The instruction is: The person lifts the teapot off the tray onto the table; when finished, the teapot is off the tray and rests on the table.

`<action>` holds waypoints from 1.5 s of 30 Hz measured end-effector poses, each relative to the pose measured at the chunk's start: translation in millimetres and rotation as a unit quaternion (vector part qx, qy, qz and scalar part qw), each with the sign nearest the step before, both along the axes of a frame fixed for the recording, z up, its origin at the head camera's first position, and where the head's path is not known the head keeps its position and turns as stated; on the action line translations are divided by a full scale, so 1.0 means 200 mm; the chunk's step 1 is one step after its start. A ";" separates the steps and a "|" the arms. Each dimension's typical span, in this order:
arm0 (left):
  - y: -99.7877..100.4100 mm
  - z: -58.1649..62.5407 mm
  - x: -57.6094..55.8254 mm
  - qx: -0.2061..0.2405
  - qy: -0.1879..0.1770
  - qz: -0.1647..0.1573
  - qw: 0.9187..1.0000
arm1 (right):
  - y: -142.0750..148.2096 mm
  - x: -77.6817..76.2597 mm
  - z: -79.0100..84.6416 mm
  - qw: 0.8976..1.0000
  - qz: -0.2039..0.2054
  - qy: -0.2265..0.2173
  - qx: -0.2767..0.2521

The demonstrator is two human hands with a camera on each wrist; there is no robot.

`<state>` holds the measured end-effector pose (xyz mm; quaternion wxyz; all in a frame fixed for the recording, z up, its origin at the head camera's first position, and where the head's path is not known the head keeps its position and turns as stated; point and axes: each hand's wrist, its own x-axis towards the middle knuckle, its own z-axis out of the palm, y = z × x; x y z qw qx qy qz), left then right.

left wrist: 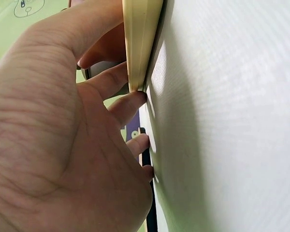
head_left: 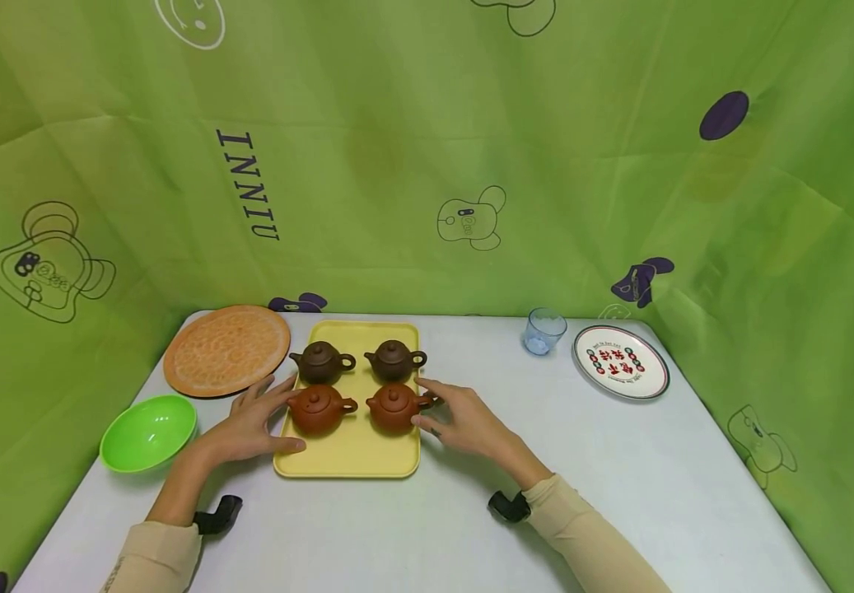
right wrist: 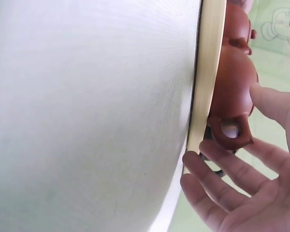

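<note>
Two red-brown teapots stand on the front half of a yellow tray (head_left: 352,466), one at the left (head_left: 317,412) and one at the right (head_left: 393,410). Behind them on the tray are two dark brown teapots, a left one (head_left: 319,362) and a right one (head_left: 391,361). My left hand (head_left: 245,427) is spread along the tray's left edge, its thumb and fingertips right at the rim. My right hand (head_left: 465,418) is at the tray's right side, with fingers apart around the handle of the right red-brown teapot (right wrist: 234,79). That teapot's handle (right wrist: 227,140) shows between thumb and fingers.
A green bowl (head_left: 148,434) lies left of my left hand, with a round tan pizza-like disc (head_left: 226,350) behind it. Toward the back right stand a clear blue glass (head_left: 544,332) and a white plate with red lettering (head_left: 621,362). Green cloth (head_left: 367,165) encloses the table.
</note>
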<state>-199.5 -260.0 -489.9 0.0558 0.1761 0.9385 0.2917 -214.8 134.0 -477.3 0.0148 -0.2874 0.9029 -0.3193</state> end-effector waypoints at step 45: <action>0.00 0.00 0.00 0.003 -0.004 0.001 1.000 | -0.01 -0.01 -0.02 0.988 -0.071 -0.076 -0.114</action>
